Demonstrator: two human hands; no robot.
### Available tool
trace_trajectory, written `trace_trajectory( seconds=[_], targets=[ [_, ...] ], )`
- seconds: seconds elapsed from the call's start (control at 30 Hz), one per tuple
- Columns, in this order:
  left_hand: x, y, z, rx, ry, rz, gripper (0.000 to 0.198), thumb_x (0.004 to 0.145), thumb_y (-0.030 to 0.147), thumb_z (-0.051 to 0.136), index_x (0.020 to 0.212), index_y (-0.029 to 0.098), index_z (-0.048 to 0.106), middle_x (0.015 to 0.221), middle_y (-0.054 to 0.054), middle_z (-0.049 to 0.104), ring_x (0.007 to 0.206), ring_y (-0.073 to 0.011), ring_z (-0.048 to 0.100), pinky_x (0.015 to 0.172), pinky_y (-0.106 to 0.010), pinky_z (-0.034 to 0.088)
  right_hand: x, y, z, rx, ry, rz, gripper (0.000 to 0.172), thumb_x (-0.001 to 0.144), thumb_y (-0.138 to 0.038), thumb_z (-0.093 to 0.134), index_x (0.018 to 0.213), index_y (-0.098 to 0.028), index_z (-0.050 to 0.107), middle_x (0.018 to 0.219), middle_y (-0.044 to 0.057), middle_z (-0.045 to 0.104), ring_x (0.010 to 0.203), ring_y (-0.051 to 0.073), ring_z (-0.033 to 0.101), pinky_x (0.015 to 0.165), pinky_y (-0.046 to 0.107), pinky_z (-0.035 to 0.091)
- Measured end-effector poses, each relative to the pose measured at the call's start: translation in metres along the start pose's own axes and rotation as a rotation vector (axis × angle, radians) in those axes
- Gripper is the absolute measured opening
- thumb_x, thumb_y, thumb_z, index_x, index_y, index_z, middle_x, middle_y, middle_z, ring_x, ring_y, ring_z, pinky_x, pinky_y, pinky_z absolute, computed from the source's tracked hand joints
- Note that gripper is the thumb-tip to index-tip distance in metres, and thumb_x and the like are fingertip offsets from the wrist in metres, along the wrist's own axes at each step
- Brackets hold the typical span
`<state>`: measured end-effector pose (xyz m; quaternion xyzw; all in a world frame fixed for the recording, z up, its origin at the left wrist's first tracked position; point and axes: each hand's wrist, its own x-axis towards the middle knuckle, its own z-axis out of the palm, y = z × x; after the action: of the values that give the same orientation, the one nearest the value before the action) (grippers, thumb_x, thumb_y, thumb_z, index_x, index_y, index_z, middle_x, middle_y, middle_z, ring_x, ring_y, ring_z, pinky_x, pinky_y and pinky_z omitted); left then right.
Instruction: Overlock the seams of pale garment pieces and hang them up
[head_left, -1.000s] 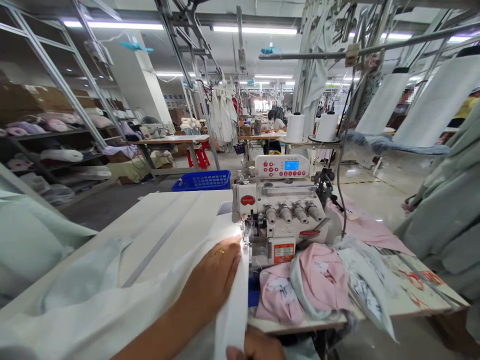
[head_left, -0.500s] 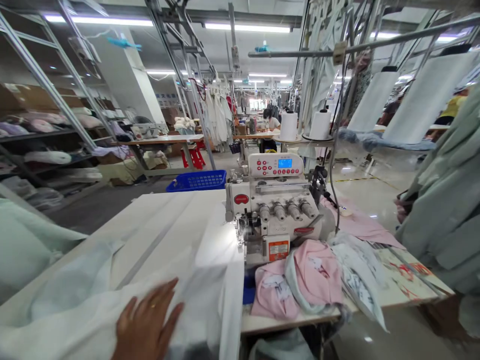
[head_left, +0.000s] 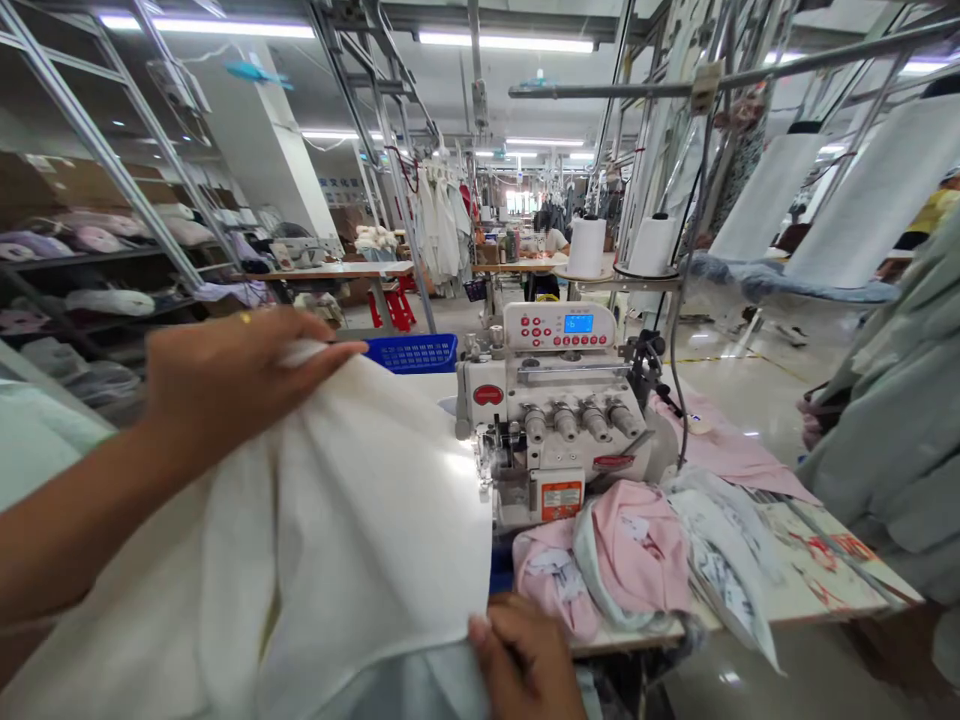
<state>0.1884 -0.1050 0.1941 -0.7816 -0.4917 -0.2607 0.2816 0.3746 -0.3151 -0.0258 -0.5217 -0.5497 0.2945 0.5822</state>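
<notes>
My left hand (head_left: 225, 380), a ring on one finger, pinches the top of a white cloth (head_left: 375, 510) and holds it up off the table at the left. Low in the middle, my right hand (head_left: 525, 655) has the cloth's near right edge between thumb and fingers. The cloth hangs in folds between both hands, and its right side lies close by the lit needle area of a white overlock sewing machine (head_left: 555, 400). Whether the cloth touches the needle area I cannot tell.
Pink and pale printed fabric pieces (head_left: 637, 550) lie in front of the machine. Behind the table is a blue basket (head_left: 416, 352). Large white thread cones (head_left: 765, 195) stand at the right, near hanging pale garments (head_left: 892, 430). A person sits farther back.
My left hand, earlier spread over the white cloth on the table, has risen and now grips it, lifting the cloth. My right hand has come into view at the cloth's near edge.
</notes>
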Motion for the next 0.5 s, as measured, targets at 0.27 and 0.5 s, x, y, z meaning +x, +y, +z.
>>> trace_trajectory(
  seconds=[0.27, 0.5],
  targets=[
    [-0.006, 0.023, 0.009, -0.227, -0.254, 0.219, 0.07, 0.097, 0.064, 0.027, 0.136, 0.01, 0.05, 0.142, -0.011, 0.05, 0.133, -0.0284, 0.05, 0.109, -0.046, 0.038, 0.038, -0.012, -0.006, 0.283, -0.018, 0.272, 0.053, 0.092, -0.063, 0.052, 0.063, -0.022, 0.036, 0.063, -0.005, 0.028, 0.061, 0.013, 0.027, 0.054, 0.026, 0.022],
    [-0.182, 0.002, 0.054, -0.178, -0.811, -0.066, 0.051, 0.091, 0.053, 0.048, 0.131, 0.023, 0.06, 0.123, -0.015, 0.07, 0.098, -0.0342, 0.073, 0.072, -0.043, 0.058, 0.024, -0.013, -0.007, -0.047, -0.052, 0.037, 0.041, 0.098, -0.04, 0.048, 0.063, -0.02, 0.04, 0.072, 0.0, 0.047, 0.069, 0.017, 0.049, 0.063, 0.028, 0.034]
  ],
)
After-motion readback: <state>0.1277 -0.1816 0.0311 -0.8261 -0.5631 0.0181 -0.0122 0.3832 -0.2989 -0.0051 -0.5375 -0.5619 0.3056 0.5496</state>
